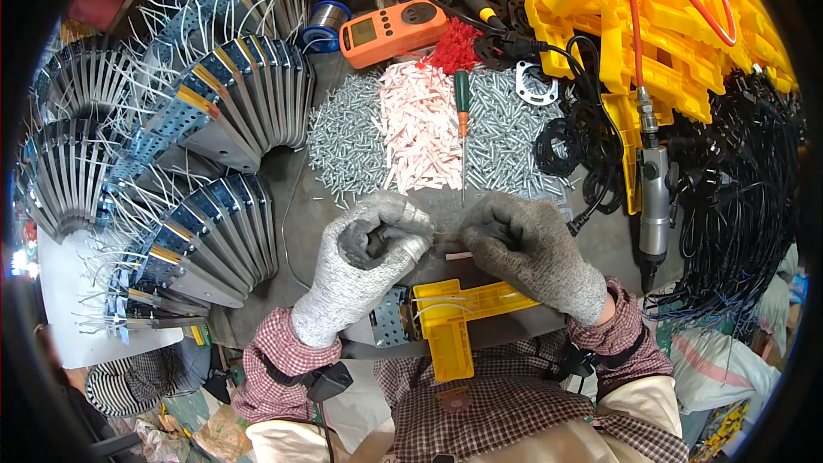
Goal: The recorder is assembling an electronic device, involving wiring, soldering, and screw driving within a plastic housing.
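My left hand (pixel 369 240), in a pale grey glove, is pinched closed above the middle of the bench. Facing it, my right hand (pixel 523 244) in a darker grey glove is also pinched closed. A thin strand seems to run between the fingertips, too fine to name. Just below them a small pinkish sleeve (pixel 459 255) lies on the bench. Nearer to me rests a yellow plastic gun-shaped housing (pixel 446 326) with white wires across it. A blue perforated plate (pixel 393 317) on a grey bracket adjoins its left side.
Screws (pixel 347 137), pink sleeves (pixel 420 120) and a green-handled screwdriver (pixel 463 94) lie beyond my hands. Fanned metal brackets (pixel 249 103) with wires fill the left. An orange multimeter (pixel 394 33), yellow housings (pixel 634 26), a pneumatic driver (pixel 654 206) and black cables (pixel 737 214) stand farther back and right.
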Motion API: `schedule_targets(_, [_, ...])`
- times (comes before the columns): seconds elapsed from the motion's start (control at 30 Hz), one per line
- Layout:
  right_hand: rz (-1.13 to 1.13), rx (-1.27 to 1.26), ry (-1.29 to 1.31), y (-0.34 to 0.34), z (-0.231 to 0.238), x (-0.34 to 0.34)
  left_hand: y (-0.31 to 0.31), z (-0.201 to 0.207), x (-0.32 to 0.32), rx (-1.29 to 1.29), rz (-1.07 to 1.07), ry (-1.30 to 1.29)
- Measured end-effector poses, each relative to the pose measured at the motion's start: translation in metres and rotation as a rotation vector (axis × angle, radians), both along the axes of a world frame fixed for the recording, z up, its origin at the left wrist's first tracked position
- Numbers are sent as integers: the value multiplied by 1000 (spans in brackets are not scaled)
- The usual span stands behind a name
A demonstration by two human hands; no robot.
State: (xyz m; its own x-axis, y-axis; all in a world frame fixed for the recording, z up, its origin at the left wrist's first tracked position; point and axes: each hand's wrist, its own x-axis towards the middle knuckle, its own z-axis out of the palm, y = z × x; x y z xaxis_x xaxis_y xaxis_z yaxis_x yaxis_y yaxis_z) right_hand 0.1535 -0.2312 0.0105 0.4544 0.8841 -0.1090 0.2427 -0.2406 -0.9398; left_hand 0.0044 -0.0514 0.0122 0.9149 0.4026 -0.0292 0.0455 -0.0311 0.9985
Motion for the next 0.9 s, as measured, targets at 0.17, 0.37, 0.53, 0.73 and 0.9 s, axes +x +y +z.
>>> schedule_targets(0.17, [-44,119,-187,2,-10,-1,-2,0,9,342,-122,-70])
schedule_targets(0.37, [-27,257,-338,6,0,-4,-7,1,16,373,-57,-84])
schedule_targets(0.53, [35,63,-4,0,9,3,-15,2,18,248,-63,-44])
schedule_targets(0.73, [129,209,-135,-3,-8,6,-9,15,25,165,-179,43])
schedule_targets(0.9, [69,193,-206,-4,-11,11,-2,14,17,-181,-161,189])
